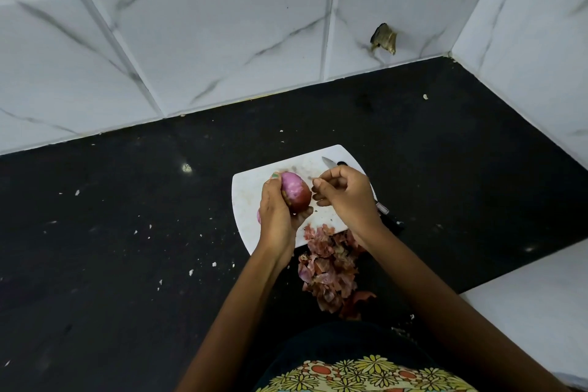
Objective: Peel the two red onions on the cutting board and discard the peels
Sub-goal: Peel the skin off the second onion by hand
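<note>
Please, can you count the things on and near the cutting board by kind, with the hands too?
Hands: 2, left hand, right hand
Red onions: 2, held onion, second onion, mostly hidden
Knife: 1
Cutting board: 1
Peel pile: 1
Total: 7

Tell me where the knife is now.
The knife lies on the far right part of the white cutting board, just behind the right hand.

A pink-purple onion (pixel 294 192) with a dark red patch sits over a white cutting board (pixel 246 200), beside it reddish-pink peels (pixel 327 274), a speckled black surface (pixel 127 216), and white grey-veined marble tiles (pixel 191 41).
</note>
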### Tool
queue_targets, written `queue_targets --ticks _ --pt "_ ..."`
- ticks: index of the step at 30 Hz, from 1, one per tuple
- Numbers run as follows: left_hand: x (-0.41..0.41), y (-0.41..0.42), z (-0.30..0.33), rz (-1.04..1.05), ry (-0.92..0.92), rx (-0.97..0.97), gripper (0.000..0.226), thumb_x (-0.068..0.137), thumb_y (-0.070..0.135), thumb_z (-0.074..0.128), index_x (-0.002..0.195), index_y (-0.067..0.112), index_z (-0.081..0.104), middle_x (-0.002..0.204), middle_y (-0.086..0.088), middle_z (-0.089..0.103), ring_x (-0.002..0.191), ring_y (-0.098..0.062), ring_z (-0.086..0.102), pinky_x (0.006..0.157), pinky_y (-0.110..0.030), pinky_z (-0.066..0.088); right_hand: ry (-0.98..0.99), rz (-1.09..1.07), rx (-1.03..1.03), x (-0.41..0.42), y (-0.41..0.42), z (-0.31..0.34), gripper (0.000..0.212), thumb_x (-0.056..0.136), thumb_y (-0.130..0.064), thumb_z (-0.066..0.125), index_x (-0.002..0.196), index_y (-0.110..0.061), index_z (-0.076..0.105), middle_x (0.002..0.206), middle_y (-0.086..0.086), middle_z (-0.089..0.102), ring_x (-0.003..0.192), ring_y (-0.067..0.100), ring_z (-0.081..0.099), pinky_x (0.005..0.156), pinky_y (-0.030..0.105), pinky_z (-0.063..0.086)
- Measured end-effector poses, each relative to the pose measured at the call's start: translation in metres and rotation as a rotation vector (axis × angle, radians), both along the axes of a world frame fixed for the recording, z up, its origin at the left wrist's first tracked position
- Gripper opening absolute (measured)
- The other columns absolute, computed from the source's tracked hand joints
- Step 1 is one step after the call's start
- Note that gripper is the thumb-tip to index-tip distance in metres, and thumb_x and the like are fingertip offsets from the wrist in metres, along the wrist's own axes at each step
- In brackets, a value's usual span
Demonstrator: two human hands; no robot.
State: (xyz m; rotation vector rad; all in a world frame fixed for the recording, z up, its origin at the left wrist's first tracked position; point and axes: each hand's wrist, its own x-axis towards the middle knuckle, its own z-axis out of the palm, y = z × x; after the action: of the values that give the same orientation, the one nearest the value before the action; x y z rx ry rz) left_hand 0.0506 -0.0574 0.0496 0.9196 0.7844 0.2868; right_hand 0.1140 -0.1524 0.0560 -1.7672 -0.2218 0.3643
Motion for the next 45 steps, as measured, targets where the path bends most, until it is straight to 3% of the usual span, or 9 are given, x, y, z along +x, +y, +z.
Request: queue_targets --ticks 5,8,11,16,25,28,36,41,45 --pt "0.001 0.004 0.003 0.056 -0.021 -0.262 0.043 0.098 0.042 0.045 0.122 0.007 0.053 0.119 -0.016 0.055 0.088 -0.022 0.061 0.058 -0.027 0.056 -0.102 0.136 -0.334 0.006 -0.015 -0.016 0.008 0.088 -0.004 0.062 0.089 -0.01 0.068 0.08 -0.001 0.067 0.074 0.013 0.064 0.076 0.031 0.055" --pt "0.0 0.005 0.002 0.052 -0.063 -0.366 0.045 0.098 0.034 0.044 0.13 0.002 0.05 0.122 -0.019 0.055 0.095 -0.026 0.062 0.063 -0.03 0.058 -0.17 0.24 -0.471 0.003 -0.019 -0.017 0.019 0.094 -0.016 0.057 0.085 -0.003 0.068 0.073 0.002 0.063 0.067 0.014 0.057 0.066 0.031 0.045" --pt "-0.001 0.006 0.0 0.045 -0.083 -0.381 0.042 0.098 0.028 0.046 0.13 0.001 0.051 0.127 -0.02 0.055 0.105 -0.028 0.061 0.071 -0.033 0.06 -0.246 0.132 -0.374 0.001 -0.018 -0.011 0.023 0.092 -0.017 0.059 0.082 0.002 0.066 0.073 0.012 0.065 0.069 0.024 0.06 0.066 0.037 0.047" --pt "0.002 0.002 -0.001 0.025 -0.05 -0.302 0.035 0.099 0.026 0.048 0.126 0.004 0.053 0.131 -0.02 0.055 0.103 -0.022 0.06 0.082 -0.029 0.056 -0.131 0.13 -0.153 0.0 -0.01 0.008 0.013 0.091 -0.011 0.058 0.098 -0.012 0.069 0.09 -0.008 0.067 0.088 0.009 0.064 0.08 0.029 0.055" --pt "0.001 0.001 -0.005 -0.011 -0.04 -0.216 0.04 0.102 0.028 0.042 0.13 0.0 0.05 0.121 -0.016 0.061 0.109 -0.021 0.06 0.076 -0.026 0.056 0.002 0.126 -0.118 -0.003 -0.007 0.006 0.02 0.08 -0.025 0.074 0.098 -0.017 0.068 0.091 -0.001 0.071 0.086 0.013 0.069 0.083 0.04 0.057" --pt "0.001 0.001 -0.007 -0.03 -0.032 -0.149 0.036 0.103 0.024 0.038 0.125 -0.001 0.052 0.105 -0.013 0.063 0.098 -0.018 0.06 0.078 -0.027 0.055 -0.006 0.114 -0.084 -0.005 -0.006 0.01 0.015 0.078 -0.014 0.075 0.092 -0.016 0.069 0.082 0.0 0.073 0.077 0.017 0.071 0.079 0.033 0.058" --pt "0.004 -0.001 -0.01 -0.045 -0.034 -0.024 0.051 0.098 0.03 0.04 0.133 -0.007 0.041 0.114 -0.025 0.057 0.111 -0.032 0.06 0.097 -0.039 0.052 -0.095 0.098 -0.11 -0.005 -0.003 0.013 0.018 0.072 -0.009 0.075 0.077 -0.024 0.066 0.071 -0.011 0.068 0.063 -0.005 0.064 0.062 0.011 0.052" --pt "0.007 0.0 -0.014 0.029 -0.024 -0.114 0.04 0.102 0.026 0.04 0.134 0.002 0.046 0.127 -0.014 0.054 0.114 -0.021 0.059 0.074 -0.024 0.057 -0.088 0.021 -0.085 0.0 -0.006 0.007 0.016 0.078 0.004 0.063 0.088 -0.004 0.073 0.076 0.003 0.071 0.068 0.015 0.071 0.071 0.032 0.06" --pt "0.009 0.003 -0.012 0.04 -0.02 -0.144 0.039 0.102 0.027 0.04 0.134 0.006 0.047 0.133 -0.016 0.053 0.118 -0.023 0.058 0.083 -0.028 0.056 -0.012 0.041 -0.019 -0.001 -0.005 0.005 0.014 0.083 -0.002 0.065 0.095 -0.003 0.072 0.084 0.01 0.072 0.078 0.022 0.072 0.074 0.037 0.06"
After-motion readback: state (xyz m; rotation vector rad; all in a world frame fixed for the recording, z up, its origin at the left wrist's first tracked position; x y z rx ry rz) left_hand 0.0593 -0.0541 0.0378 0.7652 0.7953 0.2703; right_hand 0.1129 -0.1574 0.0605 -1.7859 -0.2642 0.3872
